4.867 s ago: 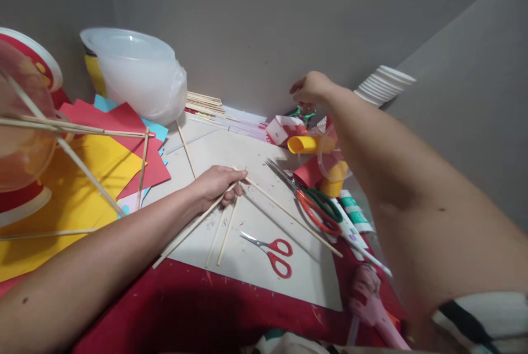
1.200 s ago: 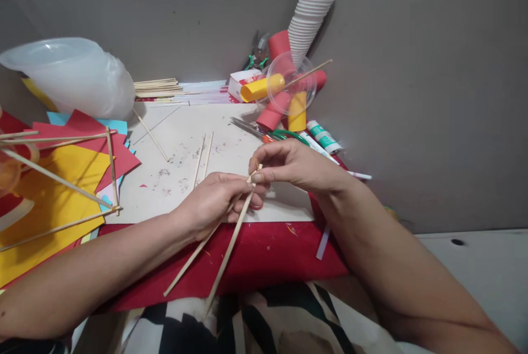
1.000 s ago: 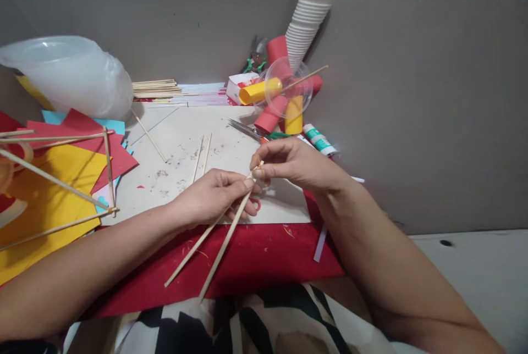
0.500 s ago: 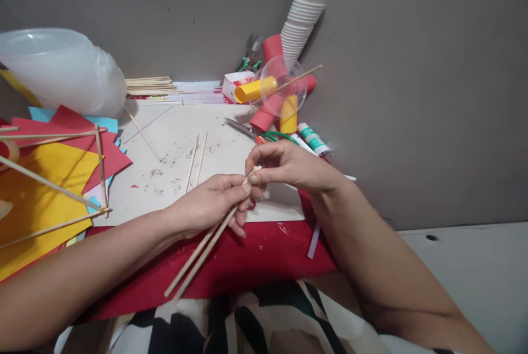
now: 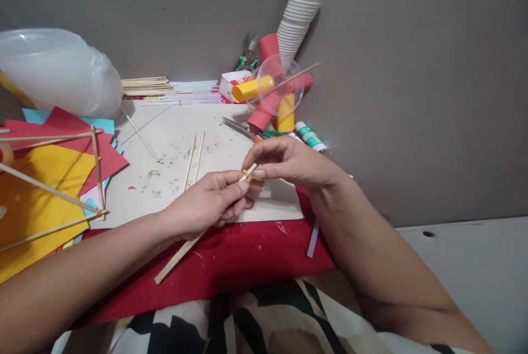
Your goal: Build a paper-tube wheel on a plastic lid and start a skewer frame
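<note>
My left hand (image 5: 208,200) is closed round a pair of thin wooden sticks (image 5: 180,256). Their lower ends slant down over the red cloth, and the upper tips poke out past the thumb. With finger and thumb, my right hand (image 5: 295,162) pinches a thin yellow rubber band (image 5: 252,176) that crosses the stick tips. Part of the band is hidden by the fingers. Two more wooden sticks (image 5: 198,156) lie on the white board just beyond my left hand.
A stick frame (image 5: 95,170) stands on coloured paper (image 5: 41,189) at left, near a plastic-wrapped container (image 5: 61,71). Scissors (image 5: 239,127), a paper-roll pinwheel shape (image 5: 264,112), stacked cups (image 5: 300,21) and a stick bundle (image 5: 146,86) lie along the back. The white board (image 5: 144,194) bears glue marks.
The lower stick ends, spread apart before, now lie together and have shifted slightly left. The rubber band is now stretched visibly across the tips, which show more clearly.
</note>
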Demonstrator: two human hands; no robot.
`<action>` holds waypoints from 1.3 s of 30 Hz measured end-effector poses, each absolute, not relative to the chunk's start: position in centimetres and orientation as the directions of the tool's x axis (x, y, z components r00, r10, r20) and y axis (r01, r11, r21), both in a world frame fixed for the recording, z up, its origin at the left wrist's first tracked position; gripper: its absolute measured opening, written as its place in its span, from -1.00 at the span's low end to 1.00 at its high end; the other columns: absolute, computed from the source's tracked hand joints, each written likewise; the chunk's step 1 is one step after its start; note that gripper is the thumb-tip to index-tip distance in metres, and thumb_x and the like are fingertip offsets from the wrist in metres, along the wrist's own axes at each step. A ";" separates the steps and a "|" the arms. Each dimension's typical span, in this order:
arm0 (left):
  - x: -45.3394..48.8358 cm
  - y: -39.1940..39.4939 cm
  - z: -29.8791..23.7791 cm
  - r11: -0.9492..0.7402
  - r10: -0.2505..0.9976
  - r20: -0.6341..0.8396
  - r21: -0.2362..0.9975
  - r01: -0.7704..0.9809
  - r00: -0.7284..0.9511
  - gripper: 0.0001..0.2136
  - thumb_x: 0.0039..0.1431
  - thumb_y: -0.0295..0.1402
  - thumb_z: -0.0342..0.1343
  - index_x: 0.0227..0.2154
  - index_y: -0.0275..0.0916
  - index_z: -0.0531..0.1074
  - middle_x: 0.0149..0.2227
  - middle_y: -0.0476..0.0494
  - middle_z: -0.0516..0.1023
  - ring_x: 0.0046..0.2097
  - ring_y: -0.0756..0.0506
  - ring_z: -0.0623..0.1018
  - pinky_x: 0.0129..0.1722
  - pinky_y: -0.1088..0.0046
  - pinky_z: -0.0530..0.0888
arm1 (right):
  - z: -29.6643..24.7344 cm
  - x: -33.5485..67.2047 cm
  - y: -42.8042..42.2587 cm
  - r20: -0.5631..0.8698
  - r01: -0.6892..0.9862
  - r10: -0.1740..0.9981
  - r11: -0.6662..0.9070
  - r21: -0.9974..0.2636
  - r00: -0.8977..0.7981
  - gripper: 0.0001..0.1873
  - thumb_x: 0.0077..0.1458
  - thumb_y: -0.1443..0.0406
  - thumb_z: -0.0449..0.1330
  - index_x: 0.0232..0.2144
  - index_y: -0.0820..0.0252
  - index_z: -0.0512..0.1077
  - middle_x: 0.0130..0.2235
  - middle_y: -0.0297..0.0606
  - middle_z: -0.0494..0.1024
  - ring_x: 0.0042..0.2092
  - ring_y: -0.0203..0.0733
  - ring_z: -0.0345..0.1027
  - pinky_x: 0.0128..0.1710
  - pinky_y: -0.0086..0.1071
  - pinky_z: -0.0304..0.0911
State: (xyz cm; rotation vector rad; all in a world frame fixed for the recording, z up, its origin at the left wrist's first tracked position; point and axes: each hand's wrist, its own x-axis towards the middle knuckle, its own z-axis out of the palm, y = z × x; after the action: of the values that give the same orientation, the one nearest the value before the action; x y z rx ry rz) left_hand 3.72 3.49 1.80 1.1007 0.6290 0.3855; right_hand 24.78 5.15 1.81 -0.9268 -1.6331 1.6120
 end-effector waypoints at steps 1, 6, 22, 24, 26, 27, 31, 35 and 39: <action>3.7 3.5 1.9 0.418 0.582 -0.275 0.908 0.008 0.765 -0.81 0.38 -0.31 -0.05 -0.21 -0.32 0.40 -0.66 0.16 0.21 -0.67 0.15 0.05 -0.70 0.69 0.05 | 1.9 24.9 5.2 -0.024 0.039 0.852 -0.004 -0.999 -0.524 -0.80 0.00 0.30 0.40 -0.31 0.30 0.55 -0.43 -0.30 0.59 -0.41 -0.34 0.46 -0.36 -0.48 0.41; 3.7 3.7 1.9 0.421 0.598 -0.269 0.907 -0.011 0.755 -0.83 0.37 -0.31 -0.03 -0.22 -0.30 0.39 -0.69 0.19 0.14 -0.67 0.14 0.00 -0.70 0.68 0.03 | 2.0 24.9 5.2 -0.002 0.034 0.861 0.017 -0.999 -0.509 -0.79 -0.02 0.33 0.41 -0.30 0.30 0.55 -0.40 -0.30 0.59 -0.41 -0.36 0.44 -0.36 -0.49 0.40; 3.6 3.8 2.2 0.464 0.587 -0.282 0.885 -0.030 0.759 -0.77 0.34 -0.26 0.03 -0.29 -0.32 0.49 -0.63 0.11 0.23 -0.65 0.17 0.05 -0.69 0.71 0.06 | 1.5 24.6 5.6 0.006 -0.095 0.839 -0.055 -0.994 -0.544 -0.75 0.02 0.25 0.39 -0.31 0.35 0.52 -0.49 -0.30 0.57 -0.49 -0.37 0.41 -0.45 -0.49 0.36; 3.7 3.8 2.3 0.481 0.588 -0.286 0.876 -0.043 0.756 -0.79 0.32 -0.28 0.06 -0.28 -0.33 0.49 -0.62 0.11 0.25 -0.65 0.17 0.06 -0.70 0.71 0.05 | 1.5 24.6 5.6 0.009 -0.094 0.848 -0.049 -0.994 -0.531 -0.75 0.01 0.24 0.39 -0.33 0.34 0.52 -0.50 -0.30 0.57 -0.50 -0.37 0.41 -0.47 -0.50 0.36; 3.8 3.8 2.2 0.477 0.612 -0.290 0.878 -0.050 0.736 -0.82 0.29 -0.29 0.10 -0.27 -0.34 0.47 -0.61 0.10 0.30 -0.65 0.18 0.10 -0.71 0.72 0.07 | 1.6 24.5 5.6 0.009 -0.099 0.857 -0.049 -0.994 -0.514 -0.75 -0.01 0.24 0.40 -0.35 0.34 0.52 -0.49 -0.29 0.59 -0.51 -0.37 0.42 -0.48 -0.50 0.36; 3.9 3.7 2.2 0.460 0.638 -0.287 0.886 -0.054 0.715 -0.83 0.27 -0.29 0.13 -0.27 -0.33 0.45 -0.60 0.08 0.35 -0.66 0.18 0.13 -0.71 0.72 0.09 | 1.6 24.5 5.6 0.007 -0.101 0.864 -0.051 -0.994 -0.504 -0.76 -0.02 0.25 0.41 -0.36 0.34 0.52 -0.48 -0.30 0.59 -0.51 -0.37 0.42 -0.48 -0.50 0.37; 4.0 3.7 1.9 0.314 0.773 -0.218 0.947 -0.061 0.596 -0.76 0.19 -0.27 0.23 -0.16 -0.22 0.35 -0.51 0.02 0.56 -0.65 0.12 0.33 -0.69 0.68 0.24 | 1.8 24.4 5.7 -0.005 -0.098 0.884 -0.058 -0.994 -0.468 -0.77 -0.07 0.29 0.43 -0.38 0.33 0.53 -0.50 -0.33 0.57 -0.51 -0.38 0.41 -0.47 -0.50 0.38; 3.8 3.6 1.7 0.212 0.834 -0.152 0.976 -0.053 0.531 -0.61 0.17 -0.25 0.26 0.02 -0.21 0.37 -0.49 0.00 0.59 -0.62 0.10 0.39 -0.66 0.64 0.28 | 1.7 24.2 5.7 0.009 -0.118 0.901 -0.047 -0.992 -0.434 -0.78 -0.07 0.31 0.42 -0.38 0.34 0.53 -0.51 -0.34 0.56 -0.51 -0.40 0.41 -0.47 -0.52 0.38; 3.7 3.6 1.7 0.210 0.867 -0.163 0.977 -0.047 0.471 -0.59 0.13 -0.25 0.29 0.04 -0.21 0.48 -0.38 -0.07 0.63 -0.62 0.14 0.32 -0.67 0.63 0.20 | 1.7 23.8 5.6 0.008 -0.154 0.910 -0.062 -0.986 -0.414 -0.77 -0.03 0.29 0.40 -0.35 0.34 0.51 -0.49 -0.34 0.56 -0.52 -0.39 0.42 -0.48 -0.50 0.38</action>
State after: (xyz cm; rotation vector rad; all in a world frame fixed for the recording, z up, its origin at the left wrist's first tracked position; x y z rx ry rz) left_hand 3.68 3.63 1.70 1.1916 0.8702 0.7618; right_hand 23.81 5.63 1.69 -0.8716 -1.3677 1.6089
